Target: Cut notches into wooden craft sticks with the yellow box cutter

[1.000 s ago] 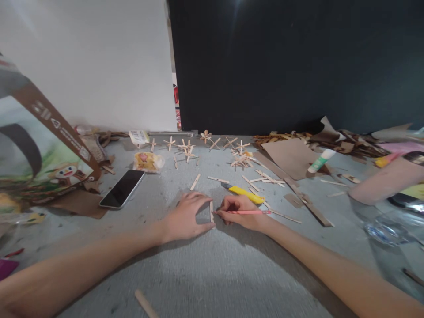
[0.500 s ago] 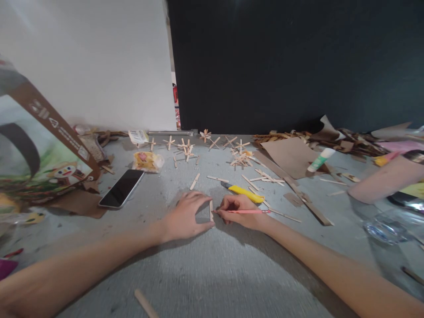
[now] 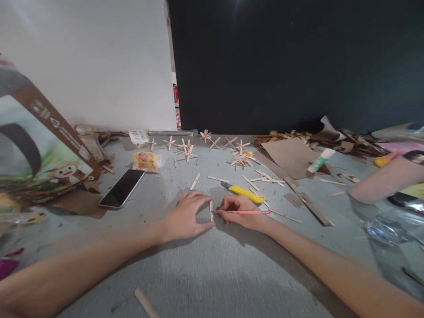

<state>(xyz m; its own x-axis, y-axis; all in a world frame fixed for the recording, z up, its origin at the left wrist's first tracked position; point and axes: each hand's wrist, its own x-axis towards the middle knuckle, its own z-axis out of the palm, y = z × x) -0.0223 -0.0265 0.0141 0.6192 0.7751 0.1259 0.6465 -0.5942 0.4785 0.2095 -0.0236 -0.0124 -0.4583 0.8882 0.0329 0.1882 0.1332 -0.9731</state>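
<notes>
- Since the earlier frames, no clear displacement is seen in either hand, in the short wooden stick [image 3: 211,212] or in the pencil; nearly the same pose is kept.
- Left hand [image 3: 187,216]: the short wooden stick is held by its two ends between the thumb and a fingertip, with an open arch left between them.
- Right hand [image 3: 241,212]: the red pencil [image 3: 251,212] is pinched between thumb and curled fingers, its tip directed at the stick's right side; whether the wood is touched cannot be told.
- Short wooden stick: it is located between the two hands, low over the grey tabletop [image 3: 198,274], its length running away from the viewer.
- Yellow cutter [image 3: 247,193]: it is laid just beyond the right hand, beside loose sticks [image 3: 270,178].
- Lone stick [image 3: 195,181]: it is seen beyond the left hand; another, the near stick [image 3: 145,302], is cut off by the lower border.
- Phone [image 3: 122,189]: it is placed left of the left hand, near the yellow packet [image 3: 147,162].
- Crossed sticks [image 3: 188,150]: they are arranged toward the far edge, with a heap of sticks [image 3: 241,160] to their right.
- Glue stick [image 3: 321,160]: it is rested at the cardboard sheet [image 3: 288,155], at far right.
</notes>
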